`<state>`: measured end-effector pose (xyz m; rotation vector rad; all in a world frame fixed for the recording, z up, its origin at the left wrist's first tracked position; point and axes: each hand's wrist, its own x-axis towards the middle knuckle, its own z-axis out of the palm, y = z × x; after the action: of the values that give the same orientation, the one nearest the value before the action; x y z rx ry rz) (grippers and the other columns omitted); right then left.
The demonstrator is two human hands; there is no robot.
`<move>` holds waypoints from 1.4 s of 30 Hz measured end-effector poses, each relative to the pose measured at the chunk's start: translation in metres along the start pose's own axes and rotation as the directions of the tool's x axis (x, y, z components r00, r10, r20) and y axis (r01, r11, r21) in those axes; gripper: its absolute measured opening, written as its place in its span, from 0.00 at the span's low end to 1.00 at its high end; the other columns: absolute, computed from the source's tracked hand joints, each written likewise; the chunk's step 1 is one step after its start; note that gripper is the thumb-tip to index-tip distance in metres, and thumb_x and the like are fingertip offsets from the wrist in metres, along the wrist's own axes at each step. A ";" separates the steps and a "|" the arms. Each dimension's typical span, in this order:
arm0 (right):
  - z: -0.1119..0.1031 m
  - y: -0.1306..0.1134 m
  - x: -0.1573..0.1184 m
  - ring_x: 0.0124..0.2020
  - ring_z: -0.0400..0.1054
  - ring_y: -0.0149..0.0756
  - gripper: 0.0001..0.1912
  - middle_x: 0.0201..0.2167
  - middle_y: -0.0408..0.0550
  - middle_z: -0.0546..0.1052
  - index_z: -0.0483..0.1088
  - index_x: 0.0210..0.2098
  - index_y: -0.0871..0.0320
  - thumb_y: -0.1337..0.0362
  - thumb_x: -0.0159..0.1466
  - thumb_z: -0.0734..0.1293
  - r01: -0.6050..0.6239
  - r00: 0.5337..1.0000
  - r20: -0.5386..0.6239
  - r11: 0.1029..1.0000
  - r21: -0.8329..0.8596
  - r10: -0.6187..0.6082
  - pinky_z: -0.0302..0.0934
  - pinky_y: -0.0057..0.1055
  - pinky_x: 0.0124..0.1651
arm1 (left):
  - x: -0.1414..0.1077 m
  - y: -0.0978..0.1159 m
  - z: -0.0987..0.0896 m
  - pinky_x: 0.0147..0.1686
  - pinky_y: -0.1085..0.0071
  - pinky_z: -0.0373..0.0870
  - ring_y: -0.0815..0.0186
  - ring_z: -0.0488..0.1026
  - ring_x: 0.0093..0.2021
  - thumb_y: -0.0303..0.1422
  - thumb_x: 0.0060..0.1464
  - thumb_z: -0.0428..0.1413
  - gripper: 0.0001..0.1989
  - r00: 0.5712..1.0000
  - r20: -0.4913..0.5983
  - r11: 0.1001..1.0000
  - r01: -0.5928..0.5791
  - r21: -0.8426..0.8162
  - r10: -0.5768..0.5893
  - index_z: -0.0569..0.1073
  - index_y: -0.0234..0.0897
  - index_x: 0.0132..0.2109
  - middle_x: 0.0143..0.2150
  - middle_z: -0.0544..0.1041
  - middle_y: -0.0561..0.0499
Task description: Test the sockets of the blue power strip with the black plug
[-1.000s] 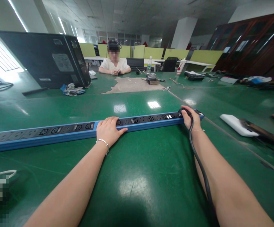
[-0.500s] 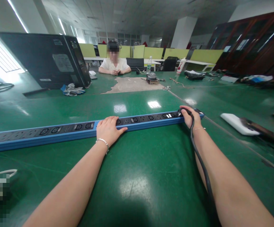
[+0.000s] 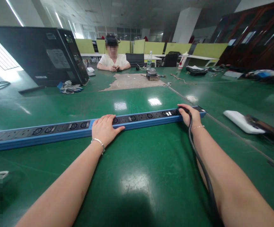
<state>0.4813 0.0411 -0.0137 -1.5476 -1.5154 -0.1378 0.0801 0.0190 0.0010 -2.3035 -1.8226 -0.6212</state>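
Head view: a blue power strip is laid flat across the green table, running from the left edge of the view to the right hand; its black face, set with rows of sockets, is turned up. Near its right end a black plug is pinched between the thumb and fingers of the right hand, at the strip's face; whether it is fully seated cannot be told. From the plug a black cable is draped down along the right forearm. The strip is pressed near its middle by the left hand, laid over the top with fingers together and thumb spread along the near side; a silver bracelet is worn on that wrist.

Beyond the strip, on the left, a black computer case is stood on the table, with gloves lying just beside its base; at the far side a person in a white top is seated, hands together. To that person's left, a bottle is stood upright behind a small round device; on the right, a white object is laid near a dark one.
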 end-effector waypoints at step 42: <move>-0.016 0.029 -0.006 0.51 0.67 0.45 0.16 0.44 0.48 0.76 0.73 0.42 0.52 0.54 0.58 0.61 -0.027 0.995 -0.094 1.000 -0.004 0.027 0.57 0.47 0.56 | -0.001 0.001 -0.002 0.56 0.59 0.55 0.56 0.64 0.57 0.54 0.49 0.50 0.30 1.000 0.000 1.000 -0.005 0.024 0.005 0.66 0.43 0.55 0.56 0.70 0.46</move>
<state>0.5120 0.0320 -0.0237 -1.5437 -1.4211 -0.1967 0.0802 0.0175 0.0026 -2.2917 -1.8135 -0.5954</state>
